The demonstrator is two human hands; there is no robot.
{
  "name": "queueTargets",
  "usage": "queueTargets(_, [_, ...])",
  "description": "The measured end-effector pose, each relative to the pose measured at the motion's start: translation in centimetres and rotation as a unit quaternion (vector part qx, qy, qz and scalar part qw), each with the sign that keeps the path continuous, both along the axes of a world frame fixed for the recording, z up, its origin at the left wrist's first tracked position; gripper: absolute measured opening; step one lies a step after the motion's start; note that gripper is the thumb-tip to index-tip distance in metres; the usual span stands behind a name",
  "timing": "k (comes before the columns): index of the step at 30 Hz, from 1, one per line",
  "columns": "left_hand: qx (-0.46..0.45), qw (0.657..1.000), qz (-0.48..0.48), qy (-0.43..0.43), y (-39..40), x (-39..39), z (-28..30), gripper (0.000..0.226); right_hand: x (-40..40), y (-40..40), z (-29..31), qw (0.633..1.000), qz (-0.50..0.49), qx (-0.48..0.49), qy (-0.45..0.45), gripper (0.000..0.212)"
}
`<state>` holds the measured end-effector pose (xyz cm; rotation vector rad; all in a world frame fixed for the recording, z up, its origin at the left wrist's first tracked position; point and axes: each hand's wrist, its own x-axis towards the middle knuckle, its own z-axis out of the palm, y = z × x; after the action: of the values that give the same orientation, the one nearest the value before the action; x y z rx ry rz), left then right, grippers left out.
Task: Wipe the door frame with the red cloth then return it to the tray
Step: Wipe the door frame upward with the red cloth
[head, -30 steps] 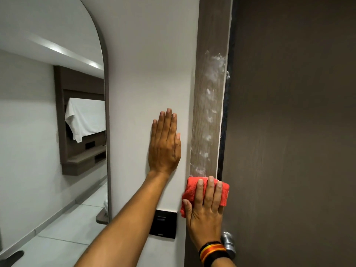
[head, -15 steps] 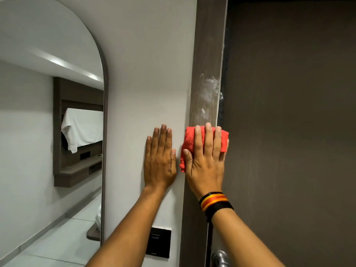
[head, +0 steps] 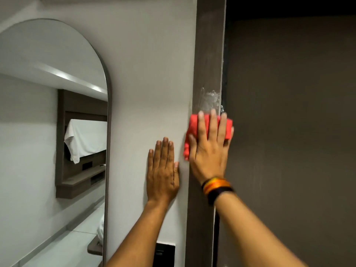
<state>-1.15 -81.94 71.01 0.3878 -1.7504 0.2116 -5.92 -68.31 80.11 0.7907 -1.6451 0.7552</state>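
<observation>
A brown wooden door frame (head: 209, 54) runs vertically between a white wall and a dark door. My right hand (head: 209, 149) presses the folded red cloth (head: 194, 126) flat against the frame, fingers spread over it. Just above the cloth a patch of white foam or residue (head: 210, 99) remains on the frame. My left hand (head: 163, 170) lies flat and open on the white wall to the left of the frame, holding nothing. No tray is in view.
The dark brown door (head: 289, 132) fills the right side. An arched mirror (head: 52, 132) hangs on the white wall at left. A black wall switch plate (head: 165, 253) sits low on the wall under my left forearm.
My right hand has slid the red cloth upward along the frame, clearing most of the white residue below it. My left hand stays flat on the wall.
</observation>
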Motion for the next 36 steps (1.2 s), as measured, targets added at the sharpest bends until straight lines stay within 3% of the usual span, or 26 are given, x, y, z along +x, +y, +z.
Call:
queueTargets(2, [0.000,1.000,0.007,0.000,0.0,0.0,-0.1,0.062,-0.5,-0.2,4.3,1.000,-0.006,-0.004,0.009,0.062])
queueTargets(4, [0.001,1.000,0.011,-0.001,0.0,0.0,0.0,0.062,-0.8,-0.3,4.1,1.000,-0.010,-0.007,0.012,0.061])
queueTargets(9, [-0.004,1.000,0.014,-0.004,-0.1,-0.1,0.0,0.063,0.4,0.2,-8.5,0.999,0.022,0.003,-0.033,0.064])
queueTargets(11, [-0.007,1.000,0.018,0.000,-0.1,-0.1,-0.1,0.063,0.5,0.4,-10.9,0.999,0.025,0.011,-0.035,0.062])
queueTargets(13, [-0.005,1.000,0.014,-0.001,-0.1,-0.1,0.0,0.063,-0.1,0.4,-8.2,0.999,0.026,0.012,-0.019,0.062])
queueTargets(20, [0.009,1.000,0.002,-0.007,0.1,0.1,-0.1,0.061,-1.1,0.0,11.4,0.999,0.041,-0.014,0.012,0.062])
queueTargets(22, [0.011,1.000,0.002,-0.007,0.1,0.1,-0.1,0.061,-1.1,0.2,11.3,0.998,0.054,-0.017,0.016,0.062])
queueTargets(27, [0.010,1.000,-0.007,-0.005,0.3,0.2,0.1,0.060,-0.4,0.8,1.1,0.997,0.071,-0.005,0.010,0.061])
queueTargets(29, [0.011,1.000,-0.007,-0.006,0.3,0.2,0.1,0.060,-0.6,0.8,-0.2,0.998,0.069,0.002,0.005,0.061])
queueTargets(32, [0.012,1.000,-0.007,-0.002,0.1,0.1,0.1,0.060,-1.1,0.6,3.9,0.998,0.061,0.000,0.031,0.060])
queueTargets(36, [0.012,1.000,-0.001,-0.005,0.1,0.1,-0.1,0.061,-1.5,0.1,13.9,0.999,0.040,0.006,0.034,0.062])
